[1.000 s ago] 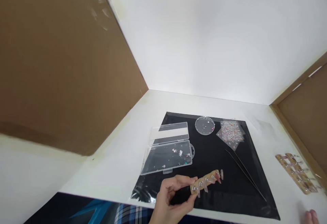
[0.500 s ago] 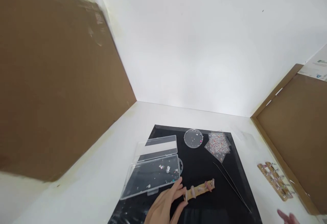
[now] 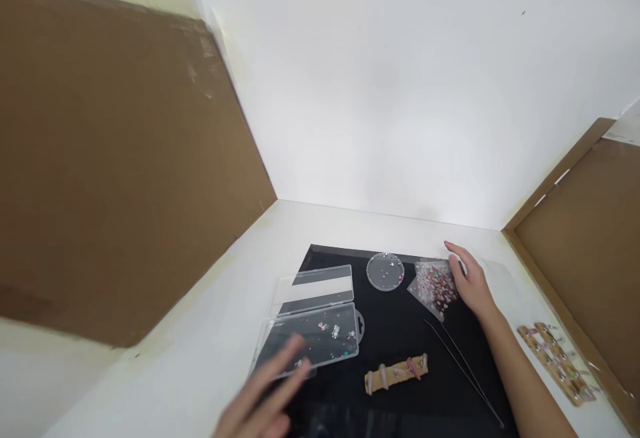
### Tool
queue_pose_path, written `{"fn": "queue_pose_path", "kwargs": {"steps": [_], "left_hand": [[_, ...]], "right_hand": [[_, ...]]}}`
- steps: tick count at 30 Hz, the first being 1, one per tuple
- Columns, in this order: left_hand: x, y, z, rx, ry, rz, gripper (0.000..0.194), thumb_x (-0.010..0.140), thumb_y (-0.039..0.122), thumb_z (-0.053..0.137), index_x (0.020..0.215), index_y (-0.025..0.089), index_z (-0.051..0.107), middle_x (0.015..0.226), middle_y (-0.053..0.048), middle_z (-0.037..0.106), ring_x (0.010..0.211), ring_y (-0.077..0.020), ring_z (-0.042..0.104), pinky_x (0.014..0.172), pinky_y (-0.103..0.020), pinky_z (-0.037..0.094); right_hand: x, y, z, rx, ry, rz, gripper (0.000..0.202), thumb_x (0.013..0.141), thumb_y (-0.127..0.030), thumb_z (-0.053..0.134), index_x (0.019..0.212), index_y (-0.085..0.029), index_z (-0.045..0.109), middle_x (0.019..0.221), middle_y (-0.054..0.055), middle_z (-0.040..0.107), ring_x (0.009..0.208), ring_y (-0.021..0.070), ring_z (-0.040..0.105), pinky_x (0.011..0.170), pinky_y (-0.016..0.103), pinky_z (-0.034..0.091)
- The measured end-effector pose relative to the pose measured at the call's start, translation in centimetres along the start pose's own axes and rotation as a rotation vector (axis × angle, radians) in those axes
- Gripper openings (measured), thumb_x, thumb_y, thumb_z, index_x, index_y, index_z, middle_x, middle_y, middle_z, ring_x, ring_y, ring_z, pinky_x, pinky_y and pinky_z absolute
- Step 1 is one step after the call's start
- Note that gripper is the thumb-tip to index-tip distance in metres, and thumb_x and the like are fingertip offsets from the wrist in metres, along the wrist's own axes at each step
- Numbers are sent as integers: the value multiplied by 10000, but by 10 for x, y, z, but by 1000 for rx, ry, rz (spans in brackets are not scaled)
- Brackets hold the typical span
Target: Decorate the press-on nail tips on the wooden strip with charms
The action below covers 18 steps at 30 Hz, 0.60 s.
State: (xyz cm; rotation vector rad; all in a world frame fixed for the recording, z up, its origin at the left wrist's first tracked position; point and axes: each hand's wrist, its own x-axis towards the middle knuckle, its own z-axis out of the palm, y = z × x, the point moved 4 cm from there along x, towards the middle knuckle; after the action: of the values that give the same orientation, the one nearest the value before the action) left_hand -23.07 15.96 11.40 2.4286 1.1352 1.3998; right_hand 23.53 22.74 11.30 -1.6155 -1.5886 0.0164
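My left hand (image 3: 265, 395), blurred, has its fingers apart over the near edge of the open clear plastic case (image 3: 300, 331), which holds tiny sparkly pieces. Nothing shows in its fingers. Over at the right, my right hand (image 3: 469, 281) is at the right edge of a stack of clear sheets with small red and white stickers (image 3: 434, 283). Its thumb and index finger are spread, and the other fingers are partly hidden. Between the hands, on the black mat, lies a tan strip (image 3: 397, 375) carrying several pinkish pieces that look like false nails.
A round clear dish (image 3: 385, 271) with small gems sits near the mat's (image 3: 350, 398) far edge. Thin metal tweezers (image 3: 465, 371) lie beside my right forearm. Another tan board with several nail-like pieces (image 3: 556, 363) is at the right. Brown panels (image 3: 125, 158) stand on both sides.
My left hand has let go of the tan strip and moved left, over the case. My right hand has come in from the lower right to the sticker sheets.
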Motion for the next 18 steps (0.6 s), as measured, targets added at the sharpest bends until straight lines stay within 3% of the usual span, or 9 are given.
{"fn": "queue_pose_path", "kwargs": {"steps": [2, 4, 5, 6, 8, 9, 12, 15, 18], "left_hand": [[34, -26, -15, 33, 137, -55, 607, 1146, 203, 473, 1676, 497, 473, 1750, 99, 468, 1558, -131, 541, 1332, -285, 381], [75, -52, -19, -4, 255, 35, 699, 1118, 112, 527, 1713, 458, 403, 1827, 58, 333, 1581, -164, 522, 1313, -341, 457], [95, -66, -14, -15, 225, 48, 683, 1121, 112, 547, 1711, 426, 408, 1847, 38, 279, 1628, -201, 464, 1322, -411, 459], [114, -80, -10, -47, 224, 46, 553, 1122, 142, 583, 1638, 340, 546, 1833, -1, 320, 1622, -243, 477, 1319, -473, 463], [142, -112, 6, -109, 54, -140, 295, 1142, 284, 614, 1376, 165, 748, 1831, -52, 320, 1657, -306, 415, 1339, -528, 431], [151, -123, 11, -109, 32, -172, 318, 1144, 358, 618, 1284, 122, 778, 1810, -75, 366, 1657, -330, 411, 1336, -549, 431], [156, -147, 17, -90, 34, -247, 460, 1169, 463, 544, 1267, 69, 760, 1782, -117, 412, 1627, -333, 459, 1325, -552, 440], [144, -161, 17, -52, 66, -296, 582, 1179, 530, 479, 1412, 36, 681, 1762, -168, 432, 1601, -324, 497, 1330, -530, 415], [134, -169, 19, -32, 41, -325, 727, 1184, 601, 384, 1595, 20, 531, 1644, -191, 574, 1515, -287, 600, 1273, -492, 480]], "right_hand": [[-10, 8, 6, -36, -21, -15, 462, 1055, -546, 706, 1393, -235, 656, 1454, 107, 644, 1262, 257, 661, 1083, 515, 596], [-18, 13, 9, -69, -38, -18, 465, 1055, -545, 706, 1399, -236, 654, 1457, 108, 642, 1264, 258, 661, 1084, 516, 596], [-20, 15, 10, -84, -43, -16, 473, 1054, -545, 708, 1405, -234, 650, 1458, 108, 641, 1265, 259, 661, 1082, 517, 597], [-21, 17, 11, -97, -47, -12, 478, 1053, -544, 709, 1411, -234, 646, 1460, 109, 639, 1265, 260, 661, 1082, 518, 598], [-21, 21, 12, -121, -52, -3, 485, 1051, -543, 712, 1417, -232, 643, 1465, 110, 636, 1270, 263, 660, 1082, 522, 597], [-20, 23, 12, -132, -53, 2, 489, 1050, -543, 714, 1420, -231, 641, 1466, 110, 635, 1272, 265, 659, 1083, 523, 597], [-20, 27, 13, -160, -46, 12, 491, 1050, -542, 715, 1422, -230, 640, 1470, 111, 633, 1276, 266, 658, 1085, 526, 596], [-22, 28, 14, -183, -34, 7, 489, 1050, -540, 715, 1421, -231, 640, 1471, 111, 633, 1277, 267, 658, 1086, 526, 596], [-23, 26, 15, -210, -49, -9, 470, 1054, -537, 711, 1409, -235, 648, 1467, 110, 636, 1270, 261, 660, 1083, 517, 598]]}}
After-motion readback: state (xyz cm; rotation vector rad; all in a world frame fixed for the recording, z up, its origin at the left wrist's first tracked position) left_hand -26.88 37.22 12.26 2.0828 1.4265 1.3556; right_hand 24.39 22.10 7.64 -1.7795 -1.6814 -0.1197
